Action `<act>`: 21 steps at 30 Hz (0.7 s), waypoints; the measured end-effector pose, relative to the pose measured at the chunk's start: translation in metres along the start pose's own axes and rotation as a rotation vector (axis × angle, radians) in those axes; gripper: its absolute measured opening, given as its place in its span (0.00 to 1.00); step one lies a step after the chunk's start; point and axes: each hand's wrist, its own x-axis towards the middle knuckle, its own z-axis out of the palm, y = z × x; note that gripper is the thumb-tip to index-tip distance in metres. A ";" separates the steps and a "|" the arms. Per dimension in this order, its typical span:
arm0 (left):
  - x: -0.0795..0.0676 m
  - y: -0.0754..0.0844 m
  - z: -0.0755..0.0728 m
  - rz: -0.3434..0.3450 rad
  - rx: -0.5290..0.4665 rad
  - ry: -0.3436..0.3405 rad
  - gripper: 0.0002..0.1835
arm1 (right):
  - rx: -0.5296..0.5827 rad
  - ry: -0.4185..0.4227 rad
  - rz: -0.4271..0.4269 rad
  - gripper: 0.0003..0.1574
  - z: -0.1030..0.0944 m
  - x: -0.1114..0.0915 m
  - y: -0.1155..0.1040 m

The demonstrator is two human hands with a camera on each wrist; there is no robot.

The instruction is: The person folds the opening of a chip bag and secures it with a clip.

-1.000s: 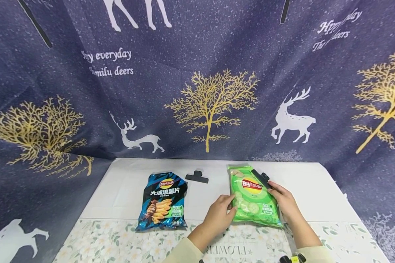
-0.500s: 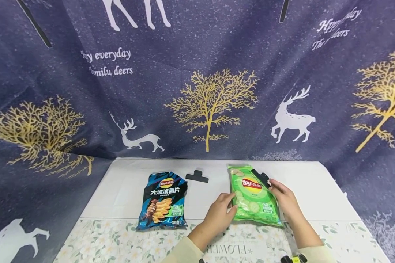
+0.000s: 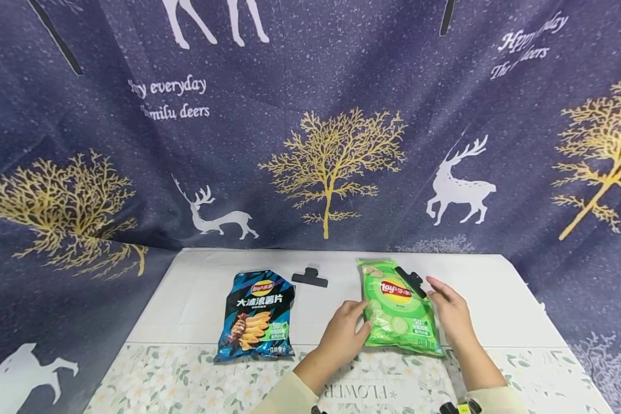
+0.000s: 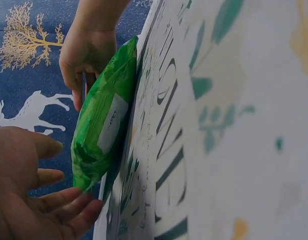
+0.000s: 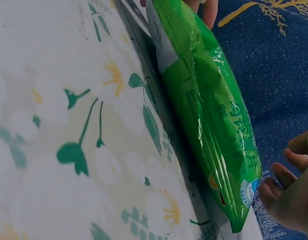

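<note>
A green bag of potato chips [image 3: 393, 322] lies face up on the right half of the table. A black bag clip [image 3: 411, 282] grips its upper right corner at a slant. My left hand [image 3: 343, 333] is at the bag's left edge, fingers spread and relaxed; in the left wrist view the fingertips [image 4: 88, 197] are at or very near the bag's end, contact unclear. My right hand [image 3: 452, 313] is beside the bag's right edge, fingertips close to the clip. In the right wrist view its loosely bent fingers [image 5: 279, 180] hold nothing and are apart from the bag.
A black and blue chip bag [image 3: 259, 316], its top right corner cut or folded at a slant, lies to the left. Another black bag clip [image 3: 309, 278] lies between the bags. Behind the table [image 3: 186, 299] hangs a dark blue cloth [image 3: 290, 86] with deer and trees.
My right fingers have come slightly off the clip on the green bag. My left hand has eased a little to the left, away from the bag's face. The bags have barely moved.
</note>
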 end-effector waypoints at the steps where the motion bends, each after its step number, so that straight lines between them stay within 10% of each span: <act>1: 0.000 0.000 0.000 0.004 0.000 0.002 0.29 | 0.009 0.002 -0.001 0.30 0.000 0.000 0.000; 21: -0.001 -0.001 -0.015 0.006 -0.024 0.053 0.29 | 0.066 -0.044 -0.039 0.28 0.016 -0.010 -0.018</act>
